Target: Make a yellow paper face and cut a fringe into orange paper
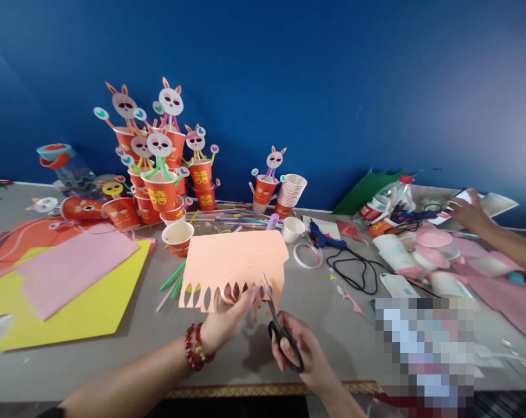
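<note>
My left hand (229,316) pinches the lower edge of a peach paper sheet (234,255), thumb on top. Leaf-shaped cut-outs run along that edge. Black-handled scissors (277,319) sit in my right hand (300,348), fingers through the loops. Their blades point up and reach the paper just right of my left thumb, at a partly cut strip. Some of my left fingers show through the gaps; the rest are hidden behind the sheet. Beyond the paper's top edge stand a white-rimmed red paper cup (177,238) and a small white cup (293,230).
Red cups with paper rabbits (161,188) stand stacked at the back left. Yellow paper (93,307) and pink paper (78,267) lie left. A blue glue gun (326,237), its black cord and a tape roll (307,255) lie right. Another person's hand (467,210) reaches in far right.
</note>
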Demonstrator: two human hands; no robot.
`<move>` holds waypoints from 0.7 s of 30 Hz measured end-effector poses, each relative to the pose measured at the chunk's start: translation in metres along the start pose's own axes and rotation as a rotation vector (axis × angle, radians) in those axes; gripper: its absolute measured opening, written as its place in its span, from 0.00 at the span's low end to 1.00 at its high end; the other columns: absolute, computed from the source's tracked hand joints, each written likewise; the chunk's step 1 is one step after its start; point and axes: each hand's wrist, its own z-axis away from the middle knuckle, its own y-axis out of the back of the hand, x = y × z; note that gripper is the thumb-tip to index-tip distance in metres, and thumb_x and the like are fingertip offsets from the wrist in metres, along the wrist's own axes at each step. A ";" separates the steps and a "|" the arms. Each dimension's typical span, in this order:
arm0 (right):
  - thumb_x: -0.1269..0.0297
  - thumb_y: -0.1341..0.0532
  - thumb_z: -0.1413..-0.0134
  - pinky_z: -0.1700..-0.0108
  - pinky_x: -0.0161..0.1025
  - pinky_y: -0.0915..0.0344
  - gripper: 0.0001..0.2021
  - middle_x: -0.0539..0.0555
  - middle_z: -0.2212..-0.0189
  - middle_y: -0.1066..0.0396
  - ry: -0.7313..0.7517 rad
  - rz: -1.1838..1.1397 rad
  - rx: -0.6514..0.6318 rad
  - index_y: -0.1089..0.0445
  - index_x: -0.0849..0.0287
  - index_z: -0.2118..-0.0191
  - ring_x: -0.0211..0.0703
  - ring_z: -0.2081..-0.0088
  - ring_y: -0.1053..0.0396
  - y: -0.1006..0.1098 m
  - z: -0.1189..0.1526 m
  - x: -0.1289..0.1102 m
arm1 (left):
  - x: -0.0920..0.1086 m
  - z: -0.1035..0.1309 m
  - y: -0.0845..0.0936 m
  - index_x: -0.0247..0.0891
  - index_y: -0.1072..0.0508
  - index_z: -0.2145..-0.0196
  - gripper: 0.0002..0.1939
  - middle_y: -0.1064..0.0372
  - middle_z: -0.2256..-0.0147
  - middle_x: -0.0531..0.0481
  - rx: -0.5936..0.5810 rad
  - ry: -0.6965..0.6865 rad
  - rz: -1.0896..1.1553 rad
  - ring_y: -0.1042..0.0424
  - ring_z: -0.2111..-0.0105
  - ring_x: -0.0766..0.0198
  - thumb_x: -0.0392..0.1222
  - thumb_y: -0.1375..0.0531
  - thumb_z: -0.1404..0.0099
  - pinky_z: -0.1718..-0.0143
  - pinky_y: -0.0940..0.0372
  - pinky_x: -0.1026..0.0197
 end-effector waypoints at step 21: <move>0.32 0.39 0.54 0.79 0.32 0.56 0.29 0.46 0.85 0.40 0.035 -0.087 0.082 0.40 0.58 0.71 0.31 0.84 0.51 -0.015 -0.001 0.018 | 0.002 0.003 0.002 0.37 0.20 0.63 0.12 0.21 0.63 0.43 0.013 -0.019 -0.002 0.22 0.60 0.53 0.47 0.40 0.37 0.53 0.27 0.56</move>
